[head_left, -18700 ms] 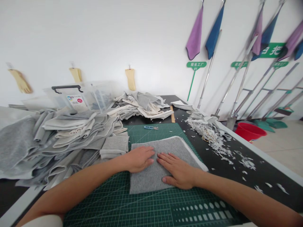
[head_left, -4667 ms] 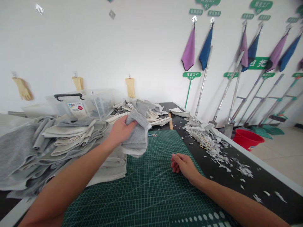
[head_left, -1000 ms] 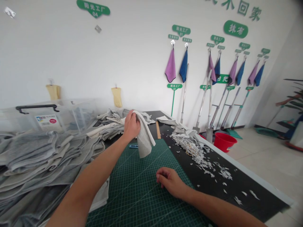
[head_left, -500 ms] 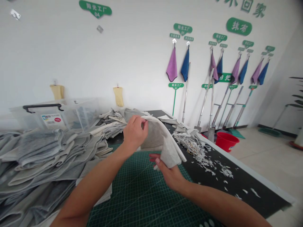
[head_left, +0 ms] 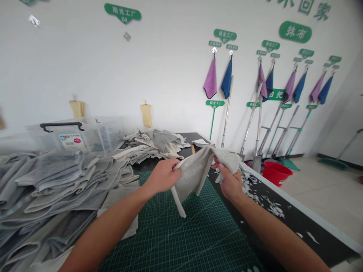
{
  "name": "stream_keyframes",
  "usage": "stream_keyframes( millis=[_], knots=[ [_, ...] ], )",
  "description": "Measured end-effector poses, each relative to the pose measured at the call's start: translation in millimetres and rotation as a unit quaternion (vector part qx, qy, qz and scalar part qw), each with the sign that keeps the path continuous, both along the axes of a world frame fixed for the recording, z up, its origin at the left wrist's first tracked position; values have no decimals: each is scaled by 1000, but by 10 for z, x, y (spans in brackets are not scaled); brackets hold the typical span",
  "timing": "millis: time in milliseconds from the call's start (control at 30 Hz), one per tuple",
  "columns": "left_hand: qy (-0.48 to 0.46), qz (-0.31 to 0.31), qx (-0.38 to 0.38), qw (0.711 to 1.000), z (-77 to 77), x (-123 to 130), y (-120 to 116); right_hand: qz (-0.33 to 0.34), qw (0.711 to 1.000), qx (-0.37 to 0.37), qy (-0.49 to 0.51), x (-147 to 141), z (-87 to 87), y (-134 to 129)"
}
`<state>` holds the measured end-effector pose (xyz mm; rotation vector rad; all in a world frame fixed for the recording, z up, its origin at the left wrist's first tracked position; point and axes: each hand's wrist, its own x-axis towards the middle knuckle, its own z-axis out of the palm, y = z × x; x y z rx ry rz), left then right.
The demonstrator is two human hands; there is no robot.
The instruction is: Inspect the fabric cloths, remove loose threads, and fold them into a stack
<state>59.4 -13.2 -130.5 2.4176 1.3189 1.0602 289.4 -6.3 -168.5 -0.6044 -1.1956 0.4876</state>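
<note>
Green wall sign (head_left: 295, 32) reading 抹布 above the grey cloth (head_left: 195, 177)

A green oval wall sign (head_left: 123, 13) read 阳光工厂 04. A green oval sign on a thin green stake (head_left: 214, 103) read 阳光工厂 01. A rounded green wall plaque (head_left: 295, 31) read 抹布 (cloth, that is). Green wall lettering (head_left: 313, 6) ended 回家. A white label (head_left: 69, 140) on a clear plastic storage box (head_left: 99, 132) showed 45L in a red oval.

A textile workshop: a green cutting mat (head_left: 181, 241) at six o'clock, grey fabric stacks (head_left: 56, 189) at nine, and mops (head_left: 251, 128) and hanging cloths (head_left: 210, 81) along the wall at one.
</note>
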Motion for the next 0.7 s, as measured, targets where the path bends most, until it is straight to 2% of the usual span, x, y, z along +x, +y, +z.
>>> stream_keyframes(
  millis=[100, 167, 267, 333, 433, 500, 533, 600, 700],
  knots=[
    [23, 21, -26, 999, -96, -19, 73, 68, 997, -1, -23, 9, -42, -1],
    [-8, 32, -43, 999, -158, -15, 103, 134, 990, -12, -33, 20, -49, 2],
    [-60, 4, -70, 996, -200, 20, 103, 212, 976, -28, -32, -4, -36, 22],
    [-73, -35, -83, 993, -198, 47, 85, 220, 974, -43, -27, -59, -37, 49],
    [-130, -86, -114, 981, -200, 80, 60, 146, 987, -69, -9, -176, -91, 95],
    [-226, -109, -164, 954, -217, 104, 42, 120, 989, -86, -22, -258, -159, 102],
    [-284, -118, -193, 932, -228, 119, 31, 132, 986, -95, -35, -298, -197, 91],
    [-400, -126, -231, 878, -244, 155, 1, 203, 970, -116, -66, -368, -268, 39],
    [-522, -122, -209, 818, -241, 212, -49, 326, 929, -148, -89, -449, -337, -83]
  ],
)
